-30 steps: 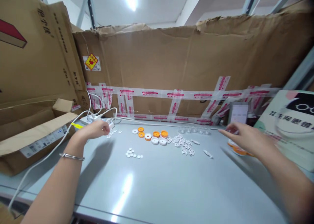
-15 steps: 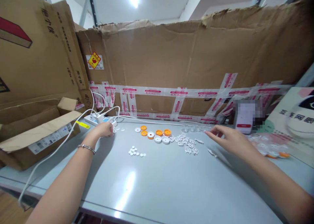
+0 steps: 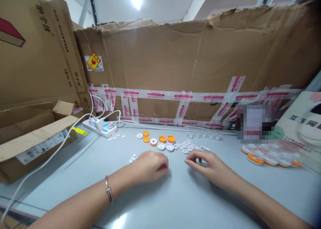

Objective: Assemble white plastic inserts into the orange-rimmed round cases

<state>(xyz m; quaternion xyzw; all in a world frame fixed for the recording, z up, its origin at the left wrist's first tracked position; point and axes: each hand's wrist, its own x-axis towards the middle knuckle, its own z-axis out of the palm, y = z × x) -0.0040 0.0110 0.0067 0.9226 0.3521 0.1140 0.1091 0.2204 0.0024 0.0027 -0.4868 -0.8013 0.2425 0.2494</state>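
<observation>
My left hand (image 3: 151, 165) is over the middle of the table, fingers curled inward and closed; whatever they hold is hidden. Small white discs (image 3: 132, 158) lie partly covered behind it. To its right, my right hand (image 3: 209, 165) bends thumb and forefinger together in a pinch, and anything between the tips is too small to make out. White openwork plastic pieces (image 3: 188, 145) are spread just beyond and partly under the right hand. Further back sit orange rings (image 3: 162, 139) and white round rings (image 3: 161, 146), with a row of clear plastic caps (image 3: 200, 136) behind.
A white power strip (image 3: 100, 127) with cables stands back left, more white discs (image 3: 114, 137) beside it. An open carton (image 3: 37, 138) occupies the left edge. Clear-topped orange and white round pieces (image 3: 273, 155) are grouped at right, near a blurred phone (image 3: 253, 120). Cardboard (image 3: 160, 61) walls the back.
My left hand has come from beside the power strip to the table's middle. My right hand has moved left and nearer to me, away from the clear caps.
</observation>
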